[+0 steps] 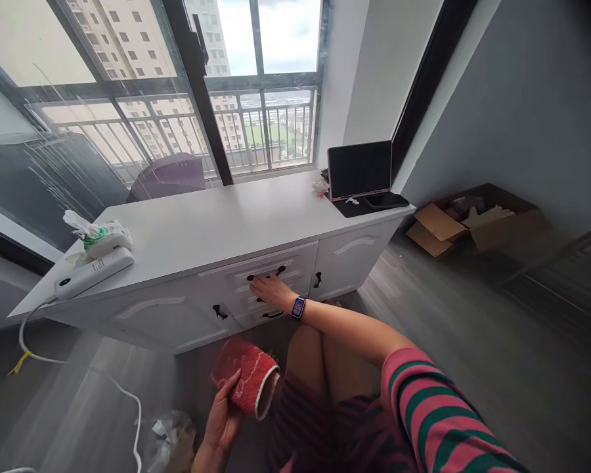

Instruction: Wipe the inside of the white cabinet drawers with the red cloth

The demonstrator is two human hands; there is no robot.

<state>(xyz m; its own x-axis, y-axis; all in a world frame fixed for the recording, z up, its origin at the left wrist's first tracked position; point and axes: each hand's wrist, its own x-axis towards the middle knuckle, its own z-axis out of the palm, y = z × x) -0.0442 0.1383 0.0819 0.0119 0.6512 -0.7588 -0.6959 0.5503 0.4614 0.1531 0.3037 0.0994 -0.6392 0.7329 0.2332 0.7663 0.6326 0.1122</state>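
Note:
My left hand (225, 414) is closed on a red folded cloth with white edging (246, 381), which looks like a towel, above the floor in front of the cabinet. My right hand (272, 289), with a smartwatch at its wrist, reaches to the top drawer (300, 259) of the white cabinet (177, 243). Its fingers are curled over the black drawer handle (281, 270), covering most of it. The drawer appears closed. Lower drawer handles (272, 315) show partly below that hand.
A tissue pack (109, 238) and a white power strip (96, 272) lie at the cabinet top's left end, its cord trailing to the floor. A tablet (359, 169) and a phone (385, 200) are at the right. An open cardboard box (509, 230) stands beyond; a plastic bag (170, 440) lies lower left.

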